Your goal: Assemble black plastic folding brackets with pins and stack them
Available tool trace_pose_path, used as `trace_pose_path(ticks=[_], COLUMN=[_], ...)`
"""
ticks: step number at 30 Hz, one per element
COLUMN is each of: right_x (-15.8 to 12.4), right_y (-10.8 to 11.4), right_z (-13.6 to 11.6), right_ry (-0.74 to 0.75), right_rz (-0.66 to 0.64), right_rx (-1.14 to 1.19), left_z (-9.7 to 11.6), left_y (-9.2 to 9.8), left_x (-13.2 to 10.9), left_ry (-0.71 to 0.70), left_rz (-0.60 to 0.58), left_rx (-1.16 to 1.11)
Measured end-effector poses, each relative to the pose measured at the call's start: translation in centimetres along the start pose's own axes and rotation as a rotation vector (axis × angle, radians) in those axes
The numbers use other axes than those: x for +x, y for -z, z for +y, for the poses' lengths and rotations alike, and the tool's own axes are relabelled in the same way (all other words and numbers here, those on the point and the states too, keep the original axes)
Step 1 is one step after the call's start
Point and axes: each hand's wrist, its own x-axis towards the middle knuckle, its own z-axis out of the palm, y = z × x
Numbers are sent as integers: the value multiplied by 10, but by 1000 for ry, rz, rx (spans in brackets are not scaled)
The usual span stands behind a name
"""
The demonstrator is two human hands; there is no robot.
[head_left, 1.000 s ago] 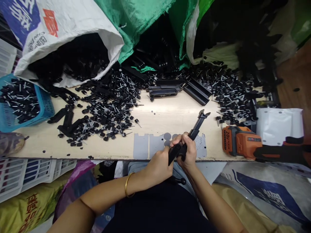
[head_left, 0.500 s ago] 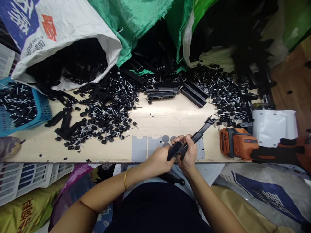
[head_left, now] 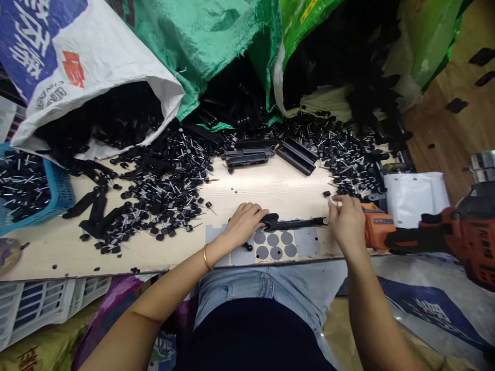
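Note:
A long black jointed plastic arm (head_left: 296, 223) lies across the bench near its front edge, with an open fork at its right end. My left hand (head_left: 244, 225) grips the arm's left end; a short black piece sticks out past the fingers, and the palm hides part of it. A black ball-ended part (head_left: 247, 247) shows below that hand. Beside the fork, my right hand (head_left: 347, 225) is closed at the fingertips on a black-headed screw (head_left: 327, 195), its silver shank running toward the thumb. Grey round pads (head_left: 273, 240) are stuck to the bench under the arm.
Heaps of black-headed screws lie left (head_left: 166, 190) and right (head_left: 351, 159). Black channel pieces (head_left: 297, 156) sit at the back. Open sacks (head_left: 124, 56) stand behind, a blue basket (head_left: 62, 188) left. An orange cordless power tool (head_left: 444, 237) and white packet (head_left: 415, 198) are at right.
The arm has gone from tilted in both hands to lying level on the bench. My right hand has left it, moved right and taken a screw. The view has shifted slightly.

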Motion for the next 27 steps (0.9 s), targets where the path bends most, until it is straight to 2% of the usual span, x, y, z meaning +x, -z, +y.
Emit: trace_pose_path(ticks=[3,6,7,10,12,15,18,24,25,27], right_x=[28,24,15,-22,-44,-56,-52,-39,-33,-15], right_y=[-18,-22,-21,-22,-30,-45,-51,-37,-33,-27], right_z=[-6,-23,-29,-47,-53,-52,-47,-46,-44,-35], right_ry=[43,163,246,513,555,551,633,623,609,530], right_rz=[17,18,-34,-338,-412,-327,-313,-360,-322,-165], right_rx=[-23,20,51,141,146,135,146,217,223,159], left_z=[-4,-3,-2,0,-1,-3,-7,-11,-10,-8], left_y=[-3,-1,-2,-4,-6,-8,-7,-4,-2,3], left_x=[1,0,-1,-3,-3,-2,0,6,7,5], left_ry=[-34,-61,-63,-49,-35,-61,-99,-141,-167,-217], left_rz=[26,56,70,89,85,82,81,75,87,136], left_rx=[36,44,42,42,53,65,72,70,62,38])
